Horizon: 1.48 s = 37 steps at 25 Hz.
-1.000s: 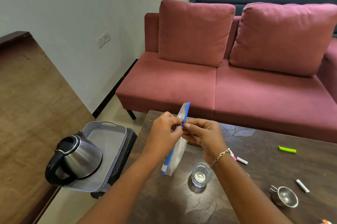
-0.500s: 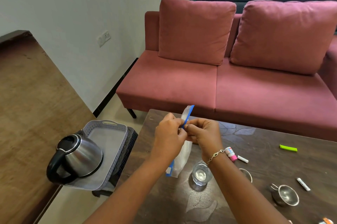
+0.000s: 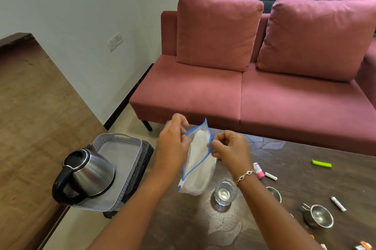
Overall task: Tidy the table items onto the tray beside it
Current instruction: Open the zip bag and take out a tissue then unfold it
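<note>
A clear zip pouch (image 3: 198,166) with a blue zipper edge hangs above the dark table (image 3: 284,227), white contents inside. My left hand (image 3: 173,146) pinches the pouch's left lip and my right hand (image 3: 230,147) pinches the right lip, so the mouth gapes wide. The grey tray (image 3: 120,148) sits on a black stool left of the table, with a steel kettle (image 3: 87,176) standing in it. A small glass (image 3: 224,191), two steel cups (image 3: 317,217), a green clip (image 3: 321,163), a pink-capped tube (image 3: 258,170) and white sticks (image 3: 337,204) lie on the table.
A red sofa (image 3: 264,87) with two cushions runs along the table's far side. A wooden counter (image 3: 34,127) fills the left, close beside the tray. More small items show at the table's bottom right corner (image 3: 362,246).
The pouch's zipper edges were pinched together in front of me; now my hands have moved apart and the mouth is pulled open. The view has shifted slightly.
</note>
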Tool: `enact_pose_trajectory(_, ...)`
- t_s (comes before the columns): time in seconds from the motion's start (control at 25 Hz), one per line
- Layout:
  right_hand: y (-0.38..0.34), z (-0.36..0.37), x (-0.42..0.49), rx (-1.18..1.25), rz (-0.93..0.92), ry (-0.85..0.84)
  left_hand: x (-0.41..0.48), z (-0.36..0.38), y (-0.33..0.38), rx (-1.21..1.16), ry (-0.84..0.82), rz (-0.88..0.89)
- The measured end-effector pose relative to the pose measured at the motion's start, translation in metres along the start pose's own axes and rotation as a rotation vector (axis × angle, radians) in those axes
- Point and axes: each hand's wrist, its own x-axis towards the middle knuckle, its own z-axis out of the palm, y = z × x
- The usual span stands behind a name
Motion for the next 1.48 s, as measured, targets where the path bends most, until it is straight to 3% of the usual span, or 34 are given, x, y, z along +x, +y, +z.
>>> enact_pose_trajectory(0.28,0.000,-0.010,-0.002,-0.342,-0.268,0.157,0.000,-0.009,-0.013,0.322,-0.108,0.191)
enact_pose_trajectory(0.44,0.006,-0.009,0.003,-0.478,-0.510,0.055,0.001,-0.005,-0.016,0.415,-0.192,0.402)
enact_pose_trajectory(0.6,0.004,-0.012,0.003,-0.700,-0.776,-0.016,0.003,0.002,-0.005,0.450,-0.307,0.432)
enact_pose_trajectory(0.76,0.008,-0.022,0.013,-0.821,-0.900,-0.010,0.011,0.005,-0.003,0.500,-0.202,0.498)
enact_pose_trajectory(0.92,0.011,-0.025,0.016,-0.864,-0.946,0.051,0.012,0.007,-0.012,0.581,-0.235,0.584)
enact_pose_trajectory(1.04,0.015,-0.021,0.014,-0.835,-0.899,0.147,0.008,0.011,-0.013,0.486,-0.268,0.488)
enact_pose_trajectory(1.48,0.014,-0.018,0.003,-0.730,-0.633,0.352,0.004,0.014,-0.017,0.153,-0.136,0.283)
